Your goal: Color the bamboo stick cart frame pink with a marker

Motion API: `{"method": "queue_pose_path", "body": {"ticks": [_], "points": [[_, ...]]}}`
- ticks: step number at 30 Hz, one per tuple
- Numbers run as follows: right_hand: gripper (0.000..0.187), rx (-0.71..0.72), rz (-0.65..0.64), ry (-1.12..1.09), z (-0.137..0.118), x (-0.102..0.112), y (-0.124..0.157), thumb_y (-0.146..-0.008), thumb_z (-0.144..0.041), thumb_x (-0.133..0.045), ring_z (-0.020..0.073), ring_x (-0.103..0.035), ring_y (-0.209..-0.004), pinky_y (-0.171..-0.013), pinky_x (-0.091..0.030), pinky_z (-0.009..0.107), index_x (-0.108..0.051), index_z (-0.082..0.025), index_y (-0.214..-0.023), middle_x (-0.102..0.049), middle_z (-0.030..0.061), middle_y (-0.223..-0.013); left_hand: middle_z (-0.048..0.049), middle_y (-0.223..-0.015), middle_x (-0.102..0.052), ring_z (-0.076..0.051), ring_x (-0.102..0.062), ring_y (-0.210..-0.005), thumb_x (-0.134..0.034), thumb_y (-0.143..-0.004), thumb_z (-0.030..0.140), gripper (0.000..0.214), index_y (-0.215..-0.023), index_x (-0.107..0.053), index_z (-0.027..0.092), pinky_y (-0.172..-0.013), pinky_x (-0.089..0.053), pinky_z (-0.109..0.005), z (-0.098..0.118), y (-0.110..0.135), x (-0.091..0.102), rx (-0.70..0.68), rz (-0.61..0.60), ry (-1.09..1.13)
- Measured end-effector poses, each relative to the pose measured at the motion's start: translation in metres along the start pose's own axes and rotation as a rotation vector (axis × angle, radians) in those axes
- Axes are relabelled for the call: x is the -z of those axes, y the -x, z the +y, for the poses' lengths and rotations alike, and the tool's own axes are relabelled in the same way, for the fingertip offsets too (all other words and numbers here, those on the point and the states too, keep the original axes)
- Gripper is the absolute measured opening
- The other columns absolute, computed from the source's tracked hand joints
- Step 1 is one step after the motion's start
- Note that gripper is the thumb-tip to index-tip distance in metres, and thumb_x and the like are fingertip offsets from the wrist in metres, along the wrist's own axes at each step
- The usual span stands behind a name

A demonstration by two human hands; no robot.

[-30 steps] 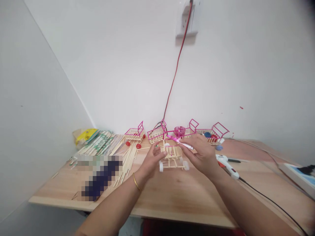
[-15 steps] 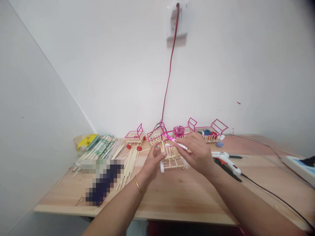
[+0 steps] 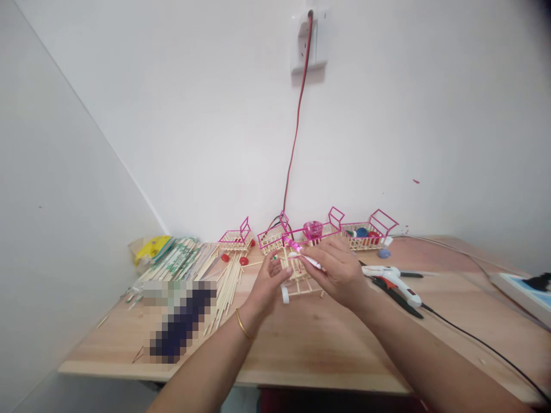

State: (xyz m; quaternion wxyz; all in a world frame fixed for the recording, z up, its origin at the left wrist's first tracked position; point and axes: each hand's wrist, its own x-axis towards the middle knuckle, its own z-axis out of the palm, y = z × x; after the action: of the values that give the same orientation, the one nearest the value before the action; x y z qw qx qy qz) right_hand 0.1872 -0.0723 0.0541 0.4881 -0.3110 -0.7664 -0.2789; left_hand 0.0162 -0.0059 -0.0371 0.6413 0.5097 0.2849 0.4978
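Right hand [image 3: 338, 269] fingers pinch a pink-tipped brush [image 3: 310, 261]. Left hand [image 3: 267, 282] fingers curl at a stick cart [image 3: 301, 285] between both hands; whether they grip it is unclear. Beyond the fingers stands a pink cup [image 3: 313, 230].

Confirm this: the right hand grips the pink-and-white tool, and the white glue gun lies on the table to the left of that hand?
Not quite: the white glue gun lies on the table to the right of the right hand, as the head view shows.
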Motion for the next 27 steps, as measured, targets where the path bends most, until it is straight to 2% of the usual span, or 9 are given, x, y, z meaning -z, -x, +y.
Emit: {"method": "queue_pose_path", "body": {"ticks": [6,10,14,17,22,27], "points": [[0.009,0.006,-0.086,0.013,-0.005,-0.002,0.005,-0.090,-0.015,-0.064,0.0193,-0.058,-0.075,-0.070,-0.042,0.036,-0.064,-0.019,-0.098,-0.072,0.0065,-0.082,-0.0174,-0.140,-0.053,-0.029,-0.052,-0.130,-0.082,-0.072,0.044,0.083,-0.141,-0.041,0.024,-0.110,-0.038,-0.043,0.002,-0.001,0.000,0.007,0.006,0.003],[0.012,0.023,-0.050,0.010,-0.003,-0.001,-0.001,-0.090,-0.014,-0.063,0.0190,-0.058,-0.076,-0.071,-0.043,0.036,-0.064,-0.019,-0.101,-0.074,0.0074,-0.087,-0.0178,-0.141,-0.052,-0.030,-0.051,-0.131,-0.083,-0.069,0.046,0.087,-0.142,-0.040,0.024,-0.110,-0.039,-0.043,0.003,-0.001,-0.002,0.020,0.013,0.003],[0.017,0.045,-0.010,-0.003,0.000,0.002,-0.009,-0.087,-0.011,-0.066,0.0194,-0.057,-0.075,-0.070,-0.044,0.036,-0.063,-0.019,-0.102,-0.072,0.0058,-0.081,-0.0174,-0.144,-0.047,-0.031,-0.048,-0.134,-0.086,-0.066,0.046,0.089,-0.141,-0.041,0.026,-0.111,-0.038,-0.043,0.002,-0.001,-0.003,0.027,0.083,-0.024],[0.022,0.031,0.019,-0.020,0.000,0.004,-0.008,-0.086,-0.009,-0.067,0.0199,-0.057,-0.075,-0.071,-0.045,0.036,-0.061,-0.019,-0.105,-0.073,0.0067,-0.083,-0.0171,-0.145,-0.045,-0.032,-0.048,-0.134,-0.086,-0.065,0.045,0.088,-0.140,-0.042,0.026,-0.111,-0.038,-0.044,0.001,-0.001,-0.003,0.026,0.087,-0.017],[0.025,-0.004,0.001,-0.018,-0.002,0.000,0.002,-0.087,-0.009,-0.066,0.0212,-0.059,-0.079,-0.071,-0.044,0.038,-0.060,-0.020,-0.109,-0.074,0.0076,-0.089,-0.0184,-0.142,-0.046,-0.033,-0.047,-0.133,-0.085,-0.066,0.046,0.090,-0.141,-0.040,0.025,-0.110,-0.038,-0.045,0.001,-0.001,-0.002,0.028,0.066,-0.015],[0.016,-0.010,-0.036,-0.018,-0.004,0.000,0.005,-0.088,-0.011,-0.066,0.0193,-0.056,-0.074,-0.069,-0.042,0.036,-0.061,-0.019,-0.101,-0.072,0.0069,-0.084,-0.0174,-0.140,-0.048,-0.032,-0.049,-0.132,-0.084,-0.068,0.046,0.087,-0.140,-0.040,0.025,-0.110,-0.038,-0.045,-0.001,-0.003,0.000,0.018,0.034,-0.008]]}}
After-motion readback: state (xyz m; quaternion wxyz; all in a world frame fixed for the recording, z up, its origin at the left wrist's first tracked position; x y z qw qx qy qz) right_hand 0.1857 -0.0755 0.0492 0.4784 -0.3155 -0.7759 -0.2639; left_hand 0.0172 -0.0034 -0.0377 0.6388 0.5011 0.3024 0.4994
